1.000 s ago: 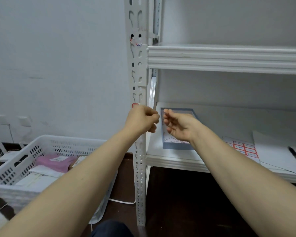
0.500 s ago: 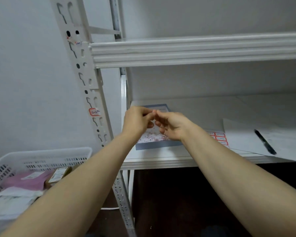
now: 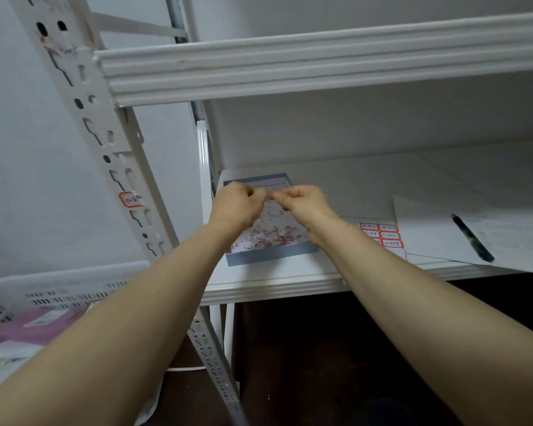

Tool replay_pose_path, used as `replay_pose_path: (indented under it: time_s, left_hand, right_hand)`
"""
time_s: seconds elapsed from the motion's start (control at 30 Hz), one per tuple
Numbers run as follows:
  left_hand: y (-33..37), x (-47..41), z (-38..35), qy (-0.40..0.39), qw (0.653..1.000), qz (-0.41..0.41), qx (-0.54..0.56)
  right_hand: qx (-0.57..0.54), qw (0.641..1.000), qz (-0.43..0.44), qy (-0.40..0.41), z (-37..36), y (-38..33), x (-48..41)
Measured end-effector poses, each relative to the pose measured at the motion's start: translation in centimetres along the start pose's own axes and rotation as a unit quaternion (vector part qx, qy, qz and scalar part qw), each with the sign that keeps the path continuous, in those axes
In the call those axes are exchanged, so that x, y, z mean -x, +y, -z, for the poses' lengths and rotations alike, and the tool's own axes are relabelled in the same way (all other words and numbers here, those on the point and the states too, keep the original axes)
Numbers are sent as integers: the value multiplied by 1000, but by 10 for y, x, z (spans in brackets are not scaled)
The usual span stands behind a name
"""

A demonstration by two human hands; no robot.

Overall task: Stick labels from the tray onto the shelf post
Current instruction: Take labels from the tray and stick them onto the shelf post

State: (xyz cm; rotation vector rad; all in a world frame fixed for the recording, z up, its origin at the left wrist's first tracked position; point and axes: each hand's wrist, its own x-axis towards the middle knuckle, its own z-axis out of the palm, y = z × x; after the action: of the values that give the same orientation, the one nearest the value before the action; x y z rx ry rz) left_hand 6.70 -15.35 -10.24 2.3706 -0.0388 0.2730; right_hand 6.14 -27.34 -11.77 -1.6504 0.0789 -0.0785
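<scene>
Both my hands hover over a shallow blue tray (image 3: 271,257) on the lower shelf, which holds white paper strewn with small red bits. My left hand (image 3: 237,207) and my right hand (image 3: 305,204) face each other with fingertips pinched, a small pale label (image 3: 270,195) held between them. The white perforated shelf post (image 3: 105,142) leans across the left side of the view. One red-bordered label (image 3: 130,199) with handwriting is stuck on it, to the left of my left hand. A smaller marked scrap (image 3: 54,47) sits higher on the post.
A sheet of red-bordered labels (image 3: 382,235) lies right of the tray, beside white papers (image 3: 428,232) with a black pen (image 3: 472,238) on them. The upper shelf beam (image 3: 290,66) runs overhead. A white basket (image 3: 59,284) of packages stands on the floor at the left.
My left hand left the post and both hands moved over the tray, where they met fingertip to fingertip and have now drawn slightly apart. The view swung right and closer to the shelf.
</scene>
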Motion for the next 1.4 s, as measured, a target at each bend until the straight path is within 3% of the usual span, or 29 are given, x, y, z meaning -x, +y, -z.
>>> replay_pose_path:
  time_s: [0.37, 0.63, 0.8, 1.03, 1.2, 1.4]
  left_hand:
    - [-13, -19, -15, -43, 998, 28, -48]
    - [-19, -25, -20, -74, 997, 25, -23]
    - [-16, -26, -20, -24, 998, 5, -50]
    - [-14, -21, -16, -15, 999, 3, -47]
    - [-13, -13, -8, -78, 995, -11, -64]
    - [-13, 22, 15, 20, 997, -75, -11]
  right_hand:
    - [-21, 997, -69, 24, 5, 8, -17]
    - [4, 997, -71, 37, 6, 13, -23]
    - [8, 997, -61, 41, 3, 15, -24]
    - [19, 998, -52, 37, 2, 18, -24]
    - [59, 997, -21, 38, -4, 13, -18]
    - [57, 998, -14, 16, -21, -1, -2]
